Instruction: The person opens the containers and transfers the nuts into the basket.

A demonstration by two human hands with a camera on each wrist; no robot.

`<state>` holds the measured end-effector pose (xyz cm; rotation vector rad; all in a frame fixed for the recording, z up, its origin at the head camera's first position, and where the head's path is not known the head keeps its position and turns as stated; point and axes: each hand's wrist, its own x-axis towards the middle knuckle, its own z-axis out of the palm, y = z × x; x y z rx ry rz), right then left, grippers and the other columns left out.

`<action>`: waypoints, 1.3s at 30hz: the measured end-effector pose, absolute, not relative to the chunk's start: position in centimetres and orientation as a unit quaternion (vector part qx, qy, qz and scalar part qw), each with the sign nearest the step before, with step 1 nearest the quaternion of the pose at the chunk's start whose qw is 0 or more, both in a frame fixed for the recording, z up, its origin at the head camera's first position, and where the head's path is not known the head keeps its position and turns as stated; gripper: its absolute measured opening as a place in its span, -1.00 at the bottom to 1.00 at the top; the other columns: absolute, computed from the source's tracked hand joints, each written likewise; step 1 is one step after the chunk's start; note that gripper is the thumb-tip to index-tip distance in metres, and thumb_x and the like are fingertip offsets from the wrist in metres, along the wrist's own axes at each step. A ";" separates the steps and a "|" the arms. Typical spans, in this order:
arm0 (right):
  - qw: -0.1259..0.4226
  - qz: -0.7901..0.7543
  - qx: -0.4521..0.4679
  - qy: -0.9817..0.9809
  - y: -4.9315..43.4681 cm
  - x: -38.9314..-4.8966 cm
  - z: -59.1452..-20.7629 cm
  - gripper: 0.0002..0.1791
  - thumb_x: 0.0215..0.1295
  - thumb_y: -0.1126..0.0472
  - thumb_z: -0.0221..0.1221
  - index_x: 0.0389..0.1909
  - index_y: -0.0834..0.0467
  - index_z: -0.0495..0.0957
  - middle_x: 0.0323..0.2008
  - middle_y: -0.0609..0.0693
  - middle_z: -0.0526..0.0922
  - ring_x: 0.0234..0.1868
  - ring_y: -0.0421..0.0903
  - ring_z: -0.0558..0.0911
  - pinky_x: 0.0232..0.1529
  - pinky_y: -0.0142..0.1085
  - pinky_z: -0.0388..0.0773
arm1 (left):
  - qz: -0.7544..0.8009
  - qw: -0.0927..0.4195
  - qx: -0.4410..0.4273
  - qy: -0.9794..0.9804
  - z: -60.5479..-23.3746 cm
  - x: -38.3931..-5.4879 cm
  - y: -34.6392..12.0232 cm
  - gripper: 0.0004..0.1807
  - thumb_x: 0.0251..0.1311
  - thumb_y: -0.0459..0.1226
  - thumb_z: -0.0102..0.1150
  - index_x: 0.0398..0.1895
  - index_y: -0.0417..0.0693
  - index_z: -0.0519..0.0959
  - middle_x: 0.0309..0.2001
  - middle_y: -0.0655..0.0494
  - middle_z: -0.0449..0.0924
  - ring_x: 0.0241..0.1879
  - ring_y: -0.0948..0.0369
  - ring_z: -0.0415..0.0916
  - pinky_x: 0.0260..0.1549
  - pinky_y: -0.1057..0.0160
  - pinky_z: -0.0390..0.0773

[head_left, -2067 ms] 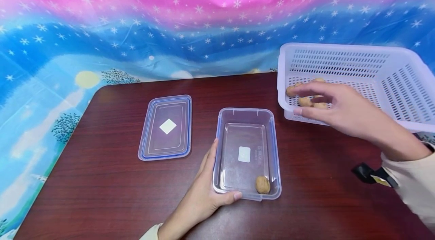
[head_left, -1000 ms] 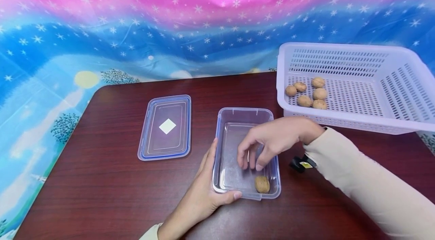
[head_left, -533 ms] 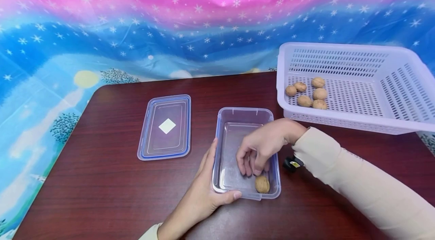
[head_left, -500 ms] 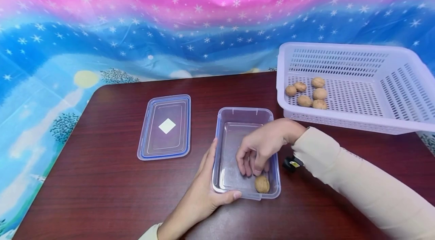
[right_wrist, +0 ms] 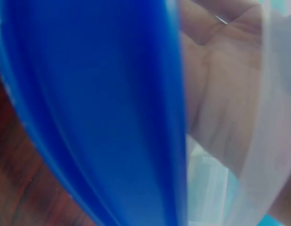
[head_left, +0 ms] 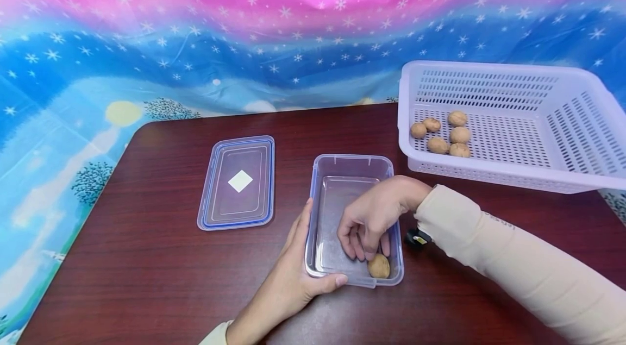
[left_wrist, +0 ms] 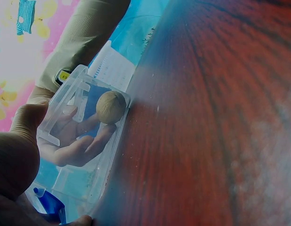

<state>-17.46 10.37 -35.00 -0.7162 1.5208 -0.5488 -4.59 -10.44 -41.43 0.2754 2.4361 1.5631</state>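
Note:
A clear plastic food container stands uncovered on the table. My left hand grips its near left corner, thumb along the front rim and fingers along the left side. One walnut lies in the near right corner. Inside the container my right hand reaches down with bent, spread fingers, fingertips right at the walnut. In the left wrist view the fingers show through the clear wall beside the walnut. A blue side clip covers much of the right wrist view, the palm partly visible behind it.
A white slotted basket stands at the back right, several walnuts at its left end. The blue-edged container lid lies flat left of the container. A patterned cloth hangs behind the dark red table.
My right hand has come from over the basket into the container and lowered to the walnut, which has turned slightly. The left hand and container have stayed put.

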 end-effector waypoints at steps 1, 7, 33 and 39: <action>0.635 -0.240 -0.313 0.664 10.4 -17.4 -35.0 -0.78 0.22 0.45 0.24 -0.11 0.26 0.66 -0.30 -0.04 0.71 -0.29 -0.22 0.70 -0.29 -0.25 0.76 | 0.534 0.117 0.094 0.832 -41.4 -4.6 -10.4 0.52 -0.22 -0.03 0.72 0.72 0.45 -0.22 0.70 0.12 -0.06 0.61 0.14 0.05 0.54 -0.16 0.14; 0.639 -0.240 -0.314 0.660 10.3 -17.5 -35.1 -0.73 0.21 0.48 0.18 -0.08 0.24 0.64 -0.32 -0.07 0.70 -0.31 -0.22 0.69 -0.29 -0.26 0.76 | 0.535 0.117 0.093 0.832 -41.4 -4.6 -10.5 0.52 -0.23 -0.02 0.72 0.72 0.45 -0.21 0.70 0.11 -0.06 0.61 0.12 0.06 0.53 -0.17 0.15; 0.658 -0.254 -0.320 0.633 10.4 -17.7 -35.6 -0.70 0.19 0.53 0.18 -0.06 0.26 0.61 -0.34 -0.08 0.70 -0.34 -0.22 0.70 -0.30 -0.32 0.74 | 0.533 0.116 0.095 0.833 -41.4 -4.6 -10.5 0.51 -0.22 -0.02 0.71 0.72 0.46 -0.22 0.69 0.13 -0.06 0.61 0.14 0.07 0.53 -0.16 0.17; 0.665 -0.262 -0.334 0.614 10.4 -17.9 -35.7 -0.63 0.16 0.57 0.08 -0.01 0.33 0.58 -0.31 -0.06 0.72 -0.27 -0.22 0.72 -0.20 -0.23 0.77 | 0.535 0.118 0.094 0.831 -41.4 -4.6 -10.5 0.52 -0.22 -0.02 0.71 0.72 0.45 -0.22 0.70 0.14 -0.06 0.60 0.14 0.08 0.53 -0.16 0.17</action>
